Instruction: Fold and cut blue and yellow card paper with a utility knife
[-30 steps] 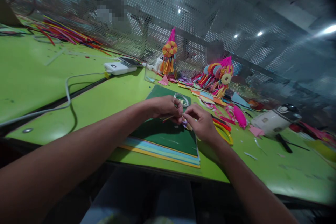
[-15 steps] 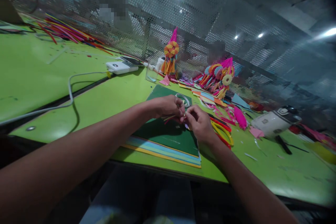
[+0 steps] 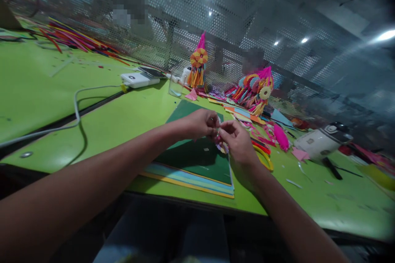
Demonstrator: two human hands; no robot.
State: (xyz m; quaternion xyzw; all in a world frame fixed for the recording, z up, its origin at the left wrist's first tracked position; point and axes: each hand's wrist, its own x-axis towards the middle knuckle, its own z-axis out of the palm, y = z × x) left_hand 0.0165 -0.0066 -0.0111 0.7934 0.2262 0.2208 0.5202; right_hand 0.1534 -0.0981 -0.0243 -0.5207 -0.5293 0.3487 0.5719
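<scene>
My left hand (image 3: 200,124) and my right hand (image 3: 237,143) meet fingertip to fingertip above a stack of coloured paper sheets (image 3: 197,160) with a dark green sheet on top. Both hands are closed in a pinch on a small paper craft piece (image 3: 219,143) made of coloured strips, mostly hidden by the fingers. Yellow and red scissors (image 3: 262,154) lie just right of my right hand.
Finished paper ornaments (image 3: 199,63) (image 3: 256,88) stand against a perforated metal screen (image 3: 234,20). A white power bank (image 3: 138,79) with a cable, a clear cup (image 3: 176,86), a white glue gun (image 3: 321,141), paper scraps and coloured strips (image 3: 74,37) lie on the green table (image 3: 40,86).
Both hands have lifted slightly and moved closer together over the green sheet. The loose strip that stuck out under my left hand no longer shows.
</scene>
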